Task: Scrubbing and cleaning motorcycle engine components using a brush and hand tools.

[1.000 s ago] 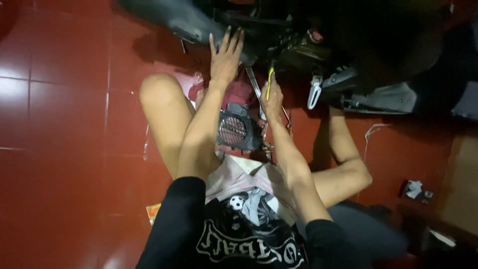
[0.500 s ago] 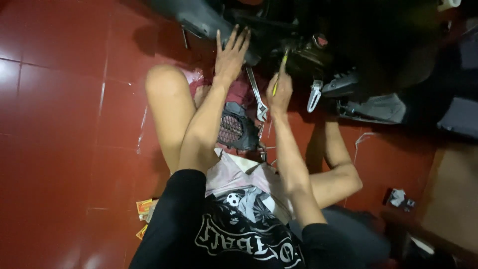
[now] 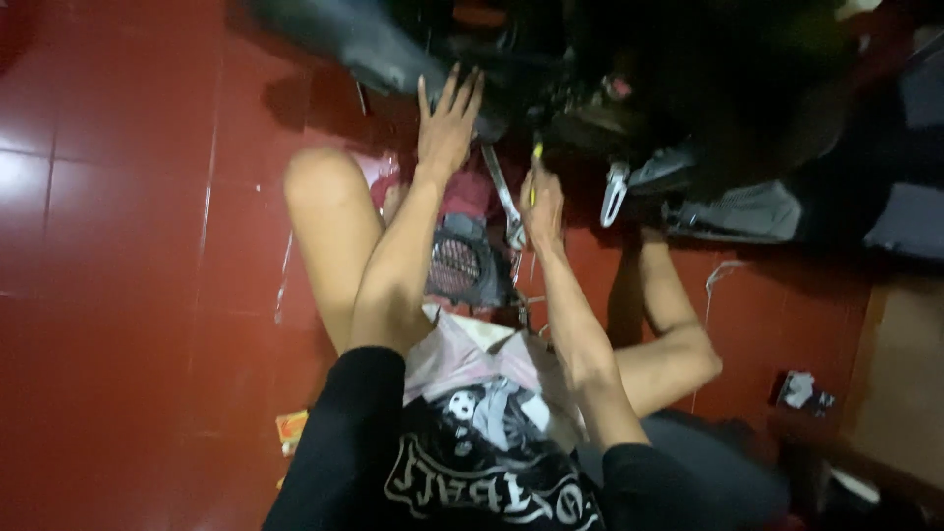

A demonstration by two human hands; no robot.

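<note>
Nearest the camera, a black printed shirt (image 3: 472, 472) and pale shorts (image 3: 472, 359) are seen, with bare legs folded on a red tiled floor (image 3: 118, 246); the left knee (image 3: 320, 182) is raised.

Right hand (image 3: 543, 205): clenched around a slim yellow-handled tool, apparently a screwdriver (image 3: 536, 169). The tool is held upright, its yellow handle protruding above the fist; the tip is lost in the dark underside of the vehicle (image 3: 688, 79), and what it meets cannot be told.

Just left of this fist, a silver open-ended wrench (image 3: 503, 197) is seen lying slantwise, its lower jaw end level with the wrist. Below and left of the fist, between the two forearms, a black grilled cover (image 3: 460, 265) is recorded, resting near the lap. Right of the fist, a silver bracket-like loop (image 3: 615, 194) hangs from the machine.

Left hand (image 3: 447, 128): released, fingers spread and extended, palm laid flat against the dark bodywork above; nothing is grasped. A dark panel (image 3: 364, 44) lies up and left of these fingers.

Well right of both hands, a small dark object (image 3: 804, 391) with pale markings is noted on the floor beside a brownish surface (image 3: 900, 374).
</note>
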